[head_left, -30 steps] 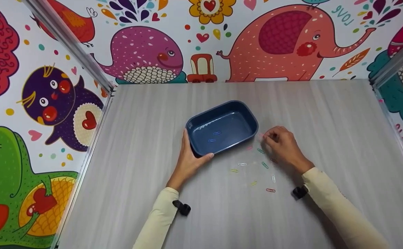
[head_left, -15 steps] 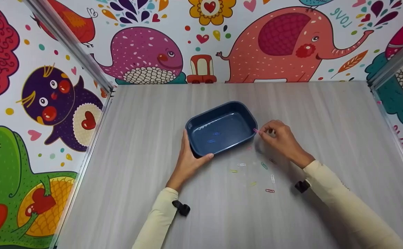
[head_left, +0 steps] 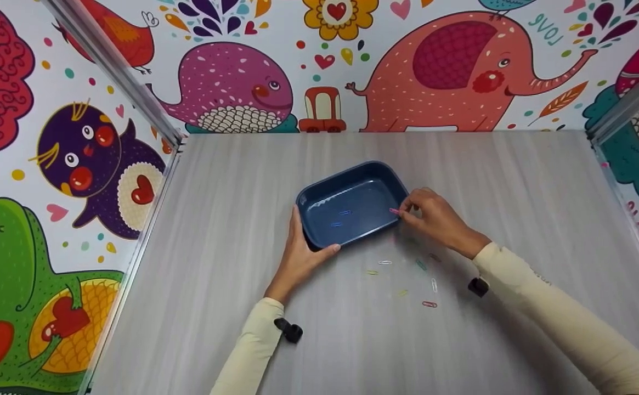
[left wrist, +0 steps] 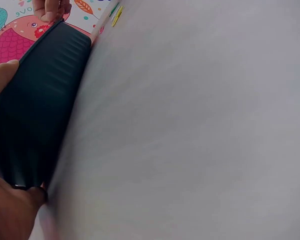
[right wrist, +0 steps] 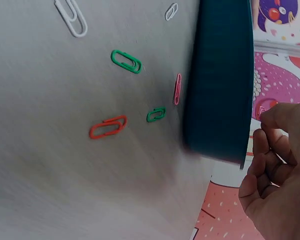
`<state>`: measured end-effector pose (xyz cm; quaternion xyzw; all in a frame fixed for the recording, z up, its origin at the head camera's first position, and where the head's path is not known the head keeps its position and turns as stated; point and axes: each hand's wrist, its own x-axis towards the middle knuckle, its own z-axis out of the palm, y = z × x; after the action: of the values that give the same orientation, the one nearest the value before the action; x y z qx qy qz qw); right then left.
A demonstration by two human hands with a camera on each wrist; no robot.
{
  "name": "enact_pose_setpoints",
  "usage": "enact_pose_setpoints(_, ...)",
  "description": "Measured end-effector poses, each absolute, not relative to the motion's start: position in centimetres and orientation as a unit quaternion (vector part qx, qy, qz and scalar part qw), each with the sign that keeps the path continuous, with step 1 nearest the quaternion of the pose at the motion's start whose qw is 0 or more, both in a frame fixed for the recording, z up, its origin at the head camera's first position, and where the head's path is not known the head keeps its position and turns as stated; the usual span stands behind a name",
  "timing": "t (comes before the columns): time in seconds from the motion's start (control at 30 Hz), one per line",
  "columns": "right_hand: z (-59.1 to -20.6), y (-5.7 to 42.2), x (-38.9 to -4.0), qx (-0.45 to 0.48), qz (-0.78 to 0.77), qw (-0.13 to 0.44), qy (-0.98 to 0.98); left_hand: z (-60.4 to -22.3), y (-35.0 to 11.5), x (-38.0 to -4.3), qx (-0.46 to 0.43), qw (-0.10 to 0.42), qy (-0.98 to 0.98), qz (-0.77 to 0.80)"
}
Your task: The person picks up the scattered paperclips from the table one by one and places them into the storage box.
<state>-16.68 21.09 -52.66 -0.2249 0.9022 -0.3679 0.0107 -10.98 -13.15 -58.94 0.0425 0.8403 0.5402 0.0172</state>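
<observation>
My left hand (head_left: 300, 260) grips the left end of a dark blue rectangular dish (head_left: 371, 200), thumb along the near side and fingers at the left side. Inside the dish lie two blue paper clips (head_left: 344, 212). Between thumb and fingertip, my right hand (head_left: 437, 219) pinches a pink paper clip (head_left: 394, 210) over the dish's right end. In the right wrist view this hand shows beyond the rim, its other fingers curled. Another pink paper clip (right wrist: 177, 89) lies on the table close by the dish's outer wall (right wrist: 217, 85).
Several loose paper clips lie on the table in front of the dish: a white clip (head_left: 385, 262), a yellow clip (head_left: 372, 272), a red clip (head_left: 429, 304) and green ones (right wrist: 126, 61) among them. Walls with cartoon animals (head_left: 231, 82) border the table's back and sides.
My right hand has moved left from beside the dish to over its right end, carrying the pink paper clip. My left hand and the dish have stayed in place.
</observation>
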Motion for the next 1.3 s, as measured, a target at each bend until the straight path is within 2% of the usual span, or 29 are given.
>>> enact_pose_setpoints(0.7, -51.8, 18.5, -17.9, -0.301, -0.286, 0.026, 0.909, -58.8, -12.8, -11.0, 0.044, 0.016, 0.839, 0.542)
enact_pose_setpoints(1.3, -52.4, 15.3, -21.3, -0.385, -0.224, 0.089, 0.891, -58.8, -13.3, -11.0, 0.043, 0.019, 0.841, 0.540)
